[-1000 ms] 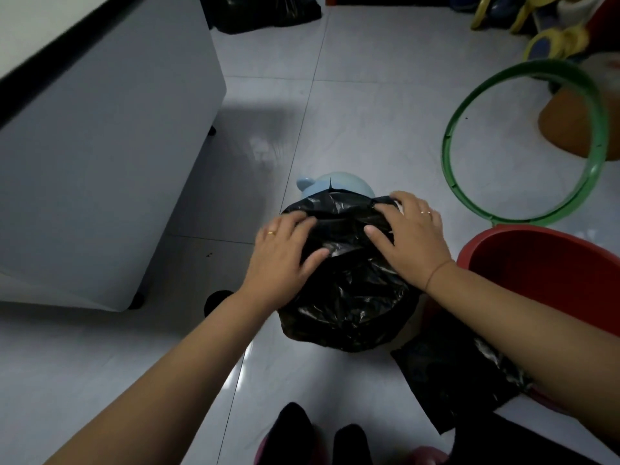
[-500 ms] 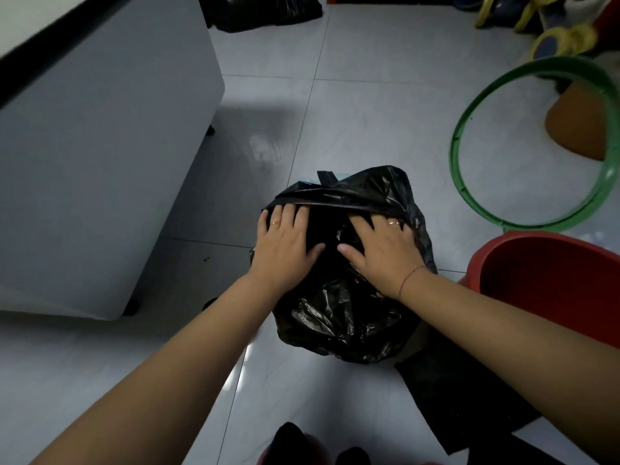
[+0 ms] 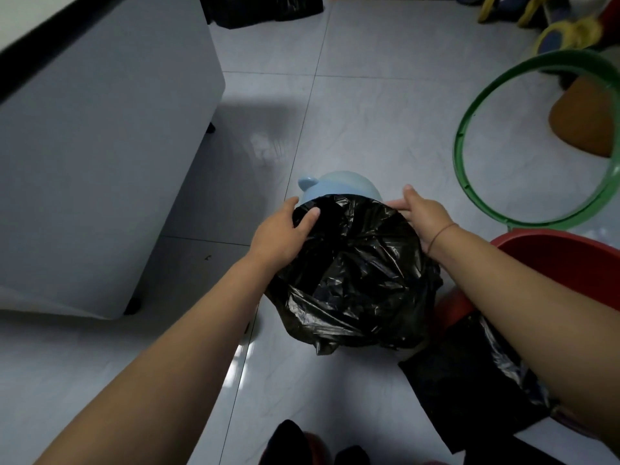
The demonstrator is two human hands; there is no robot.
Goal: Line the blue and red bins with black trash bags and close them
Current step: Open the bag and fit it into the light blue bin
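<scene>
A light blue bin (image 3: 339, 184) stands on the tiled floor, wrapped in a crumpled black trash bag (image 3: 355, 280) that covers all but its far rim. My left hand (image 3: 283, 233) grips the bag's edge at the bin's left rim, thumb on top of the plastic. At the right rim my right hand (image 3: 424, 216) holds the bag's edge. The red bin (image 3: 557, 263) sits at the right, partly hidden by my right forearm. A second black bag (image 3: 469, 380) lies flat on the floor in front of it.
A grey cabinet (image 3: 100, 156) fills the left side. A green hoop (image 3: 536, 146) leans at the right, with a brown object (image 3: 583, 119) and yellow toys (image 3: 563, 31) behind it. Another black bag (image 3: 261, 8) lies at the far edge. My feet (image 3: 315, 448) show at the bottom.
Both hands moved from the top of the bag outward to the bin's left and right rims. The bag's far edge went down, and the blue bin's far rim shows again.
</scene>
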